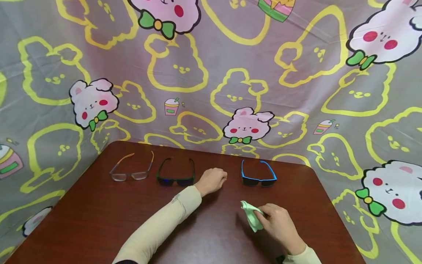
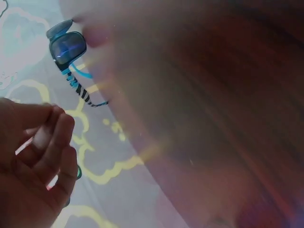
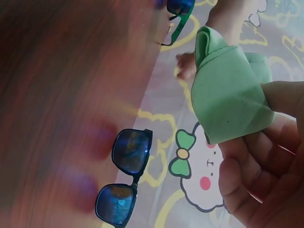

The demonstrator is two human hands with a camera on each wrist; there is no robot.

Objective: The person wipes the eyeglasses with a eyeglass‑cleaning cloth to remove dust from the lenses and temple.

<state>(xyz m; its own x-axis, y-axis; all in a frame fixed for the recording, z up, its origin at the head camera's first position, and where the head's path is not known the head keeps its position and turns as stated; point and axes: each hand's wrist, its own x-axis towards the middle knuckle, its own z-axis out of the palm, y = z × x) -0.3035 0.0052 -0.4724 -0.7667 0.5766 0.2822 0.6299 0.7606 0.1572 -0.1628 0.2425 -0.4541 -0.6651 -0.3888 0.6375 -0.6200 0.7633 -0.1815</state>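
Note:
My right hand [image 1: 280,223] pinches a folded light green cloth [image 1: 252,216] between thumb and fingers, above the table. In the right wrist view the cloth [image 3: 228,95] is doubled over, with a rolled fold at its top. My left hand [image 1: 212,180] has its fingers loosely bent and holds nothing. It is between blue-framed sunglasses [image 1: 250,182] on its right and dark green-framed sunglasses [image 1: 168,182] on its left, nearer the green pair. The left wrist view shows the blue pair's striped temple [image 2: 80,90] beyond the fingers.
Clear-lensed glasses [image 1: 119,177] with orange-tipped temples stand at the left of the row, temples unfolded toward the back. All the glasses stand on a dark brown table [image 1: 217,234]. A grey curtain [image 1: 197,79] with cartoon animals surrounds the table's back and sides.

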